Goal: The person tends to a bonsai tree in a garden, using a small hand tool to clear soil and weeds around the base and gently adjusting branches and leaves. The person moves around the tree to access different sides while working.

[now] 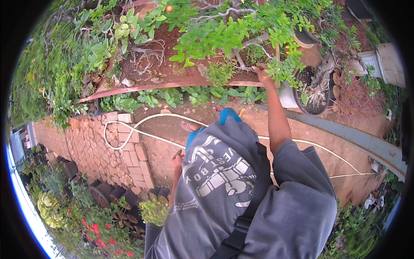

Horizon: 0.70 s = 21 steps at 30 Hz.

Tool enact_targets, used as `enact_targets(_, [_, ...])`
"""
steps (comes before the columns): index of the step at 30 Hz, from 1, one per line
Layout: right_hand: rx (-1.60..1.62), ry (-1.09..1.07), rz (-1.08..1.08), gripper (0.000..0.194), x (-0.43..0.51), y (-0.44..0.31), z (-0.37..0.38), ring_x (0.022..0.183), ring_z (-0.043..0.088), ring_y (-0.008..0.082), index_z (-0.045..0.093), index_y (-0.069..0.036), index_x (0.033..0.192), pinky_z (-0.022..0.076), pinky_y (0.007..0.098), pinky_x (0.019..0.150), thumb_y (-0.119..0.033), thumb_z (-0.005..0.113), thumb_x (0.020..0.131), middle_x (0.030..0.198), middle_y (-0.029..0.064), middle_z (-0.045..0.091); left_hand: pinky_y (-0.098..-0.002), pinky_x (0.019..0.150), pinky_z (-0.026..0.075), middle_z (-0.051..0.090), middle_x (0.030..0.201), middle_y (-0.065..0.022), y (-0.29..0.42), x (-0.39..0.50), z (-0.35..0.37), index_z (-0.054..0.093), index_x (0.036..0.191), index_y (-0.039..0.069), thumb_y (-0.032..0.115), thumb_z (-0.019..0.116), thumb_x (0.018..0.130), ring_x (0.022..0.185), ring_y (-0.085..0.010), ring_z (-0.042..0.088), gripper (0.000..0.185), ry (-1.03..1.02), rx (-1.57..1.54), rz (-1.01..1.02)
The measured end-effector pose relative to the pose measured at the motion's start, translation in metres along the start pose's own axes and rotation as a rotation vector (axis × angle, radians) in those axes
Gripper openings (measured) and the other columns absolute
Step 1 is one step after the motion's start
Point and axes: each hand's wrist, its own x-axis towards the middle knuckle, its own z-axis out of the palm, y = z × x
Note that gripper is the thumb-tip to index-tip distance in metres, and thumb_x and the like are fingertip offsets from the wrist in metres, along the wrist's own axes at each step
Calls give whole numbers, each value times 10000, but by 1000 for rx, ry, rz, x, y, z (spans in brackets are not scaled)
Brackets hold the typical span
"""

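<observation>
My right hand (264,75) reaches up to the rim of a raised planting bed, at the thin bare twigs (245,68) low on a small bonsai-like tree (238,58). Leaves hide part of its fingers, so whether they grip a twig is unclear. Bright green leaves (223,35) spread over the bed's red soil (181,69). Down by my left side, my left hand (177,159) is closed around a thin metal tool (174,147), too small to identify. A grassy tuft (220,73) grows left of my right hand.
A white hose (155,115) loops across the dirt path around my feet. To the right stand a potted bonsai (323,76) and a long grey metal beam (343,129). Stone paving (97,149) lies left, with red-flowered plants (97,230) below it. The bed has a reddish rim (136,92).
</observation>
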Motion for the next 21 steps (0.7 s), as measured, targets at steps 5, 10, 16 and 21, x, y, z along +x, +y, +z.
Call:
enact_targets(5, [121,-37,76,416,-27,-55,-25,817,596,238,645,-114,1025,457,355,753,-390,695,718,966,120,639,-324,647,455,619,819,-152,29,-9,6,605,977,-55,313,662,719,714,-211,573,453,125,-151,-320])
enact_targets(10, [241,-86,7,408,-30,-55,-39,936,569,259,654,-138,984,422,366,835,-426,689,696,998,105,633,-324,650,445,624,726,-132,-1,5,6,642,841,-58,320,671,705,687,-201,571,403,114,-124,-264])
enact_targets(16, [143,-262,145,376,-20,-66,-53,972,569,266,654,-169,1018,413,373,872,-439,636,758,1076,138,604,-317,671,439,628,697,-119,-16,15,14,646,766,-55,333,674,699,687,-194,574,395,139,-96,-349])
enact_targets(21, [19,-165,201,481,-13,-61,-36,1028,542,299,594,-135,1117,390,377,898,-492,561,796,1104,168,583,-326,661,450,625,827,-152,6,3,4,610,905,-63,329,664,715,720,-219,580,439,80,-58,-229])
